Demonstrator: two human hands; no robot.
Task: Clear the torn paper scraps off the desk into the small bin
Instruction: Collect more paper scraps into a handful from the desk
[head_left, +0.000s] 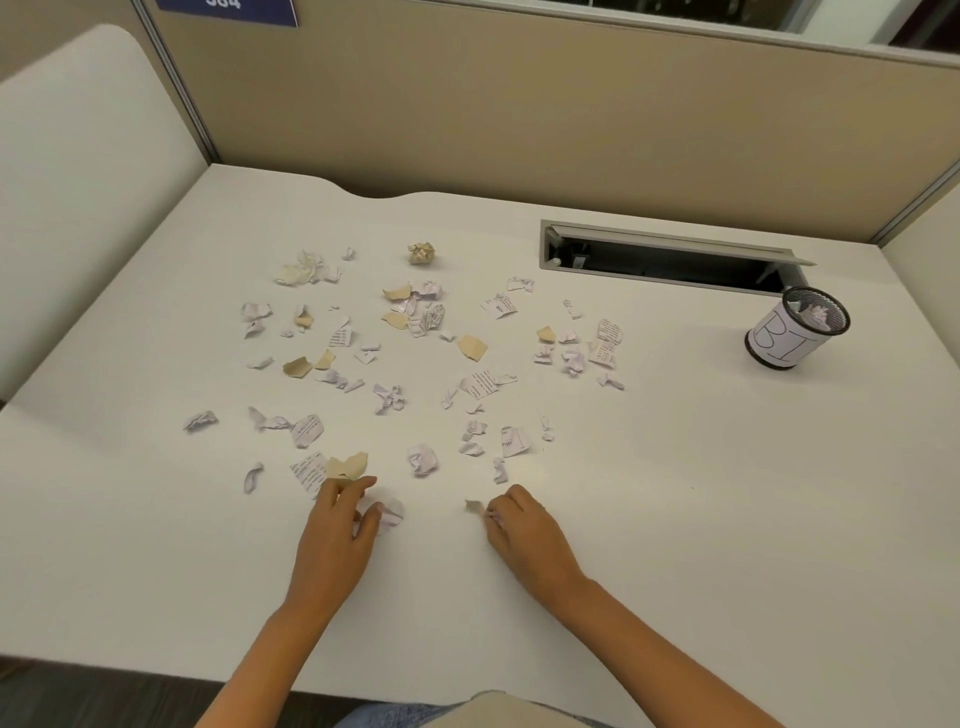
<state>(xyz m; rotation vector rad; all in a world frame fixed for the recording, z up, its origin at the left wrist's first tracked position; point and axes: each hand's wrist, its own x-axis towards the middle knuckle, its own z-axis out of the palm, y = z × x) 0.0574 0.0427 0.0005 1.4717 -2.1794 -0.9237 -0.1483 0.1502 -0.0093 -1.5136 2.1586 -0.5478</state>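
Observation:
Several torn and crumpled paper scraps (415, 332), white and tan, lie scattered over the middle of the white desk (727, 493). The small bin (797, 335), a black mesh cup wrapped in white paper with letters on it, stands at the far right with a scrap inside. My left hand (340, 530) rests near the front, thumb and fingers closing around a crumpled white scrap (392, 512), just below a tan scrap (347, 466). My right hand (519, 530) is curled, its fingertips pinching a small scrap (475, 505).
An open cable slot (665, 257) with a raised lid is set into the desk behind the bin. Beige partition walls (519, 104) enclose the back and sides. The desk's front edge (208, 675) runs just below my forearms.

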